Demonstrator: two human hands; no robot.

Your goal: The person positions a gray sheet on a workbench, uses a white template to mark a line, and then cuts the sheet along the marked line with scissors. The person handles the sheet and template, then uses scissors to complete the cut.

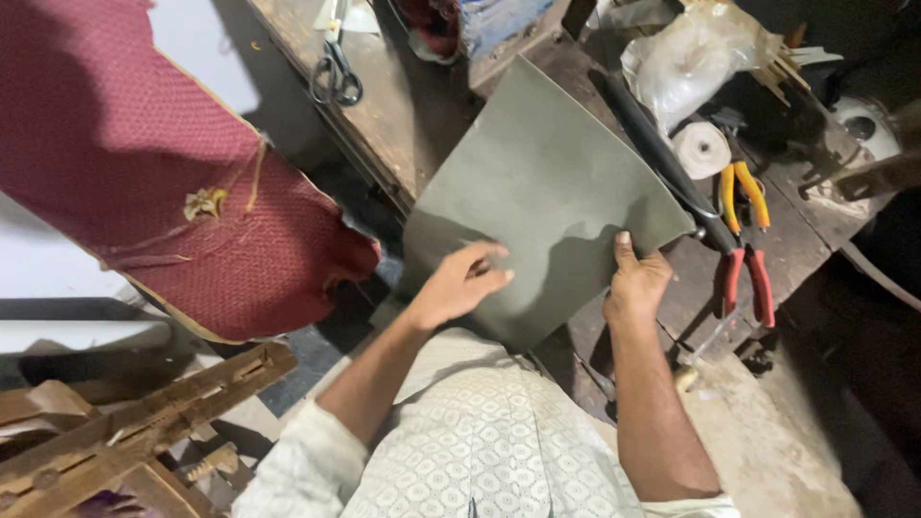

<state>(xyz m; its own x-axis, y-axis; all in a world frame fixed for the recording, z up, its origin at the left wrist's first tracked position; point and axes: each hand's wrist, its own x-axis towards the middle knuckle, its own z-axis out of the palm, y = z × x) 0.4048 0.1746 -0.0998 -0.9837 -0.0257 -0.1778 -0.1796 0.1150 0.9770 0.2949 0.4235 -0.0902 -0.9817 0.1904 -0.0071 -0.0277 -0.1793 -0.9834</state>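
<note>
Right now | grey sheet (537, 182) held over the desk's (403, 115) near edge | left hand (460, 285) flat, grip wide | right hand (635, 284) grip pinching its lower corner | risk: floppy sheet could sag, snagging pliers (743, 230) beside it

The right hand's (635, 285) fingers are hidden behind the grey sheet (537, 192) (only the thumb is seen); the maroon fabric (134, 163) is cut off at the frame's top.
</note>
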